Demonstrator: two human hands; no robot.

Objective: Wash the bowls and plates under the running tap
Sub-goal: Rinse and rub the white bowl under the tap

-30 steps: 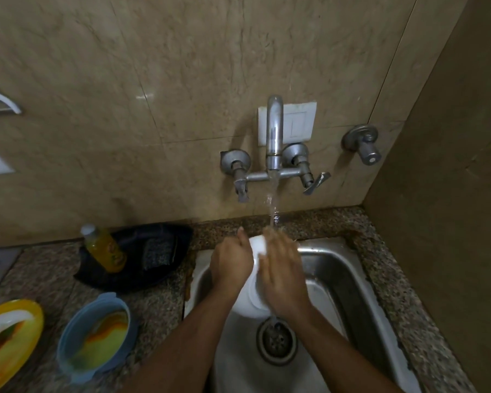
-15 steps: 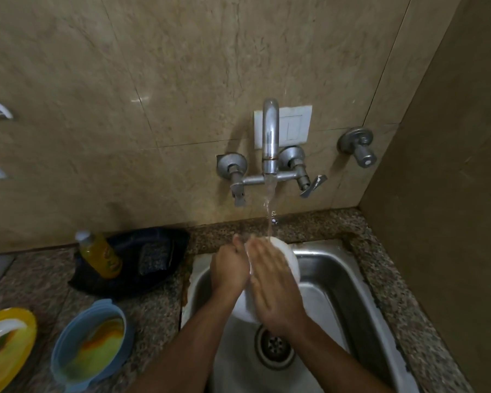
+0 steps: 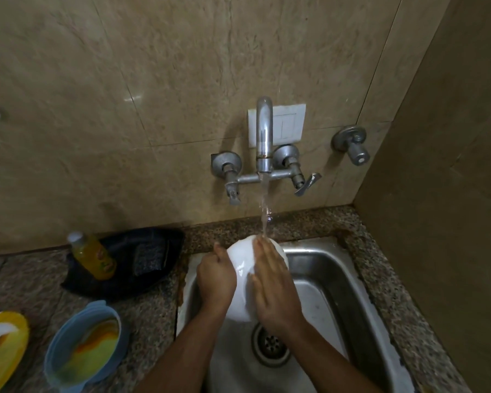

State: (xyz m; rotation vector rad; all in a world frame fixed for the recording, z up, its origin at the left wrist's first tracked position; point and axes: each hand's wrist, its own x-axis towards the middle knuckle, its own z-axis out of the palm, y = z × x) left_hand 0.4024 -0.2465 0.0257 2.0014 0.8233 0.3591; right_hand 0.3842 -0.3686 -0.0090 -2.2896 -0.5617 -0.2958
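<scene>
Now tipped more upright over the sink [image 3: 338,279] than a second ago, white bowl [image 3: 240,268] under the tap [image 3: 264,131] stream, clamped at its left rim by left hand [image 3: 216,276], right hand [image 3: 272,285] flat, fingers spread, rubbing its underside; rinsing under way, blue bowl [image 3: 85,344] and yellow plate [image 3: 3,347] waiting dirty on the desk [image 3: 153,316].
</scene>
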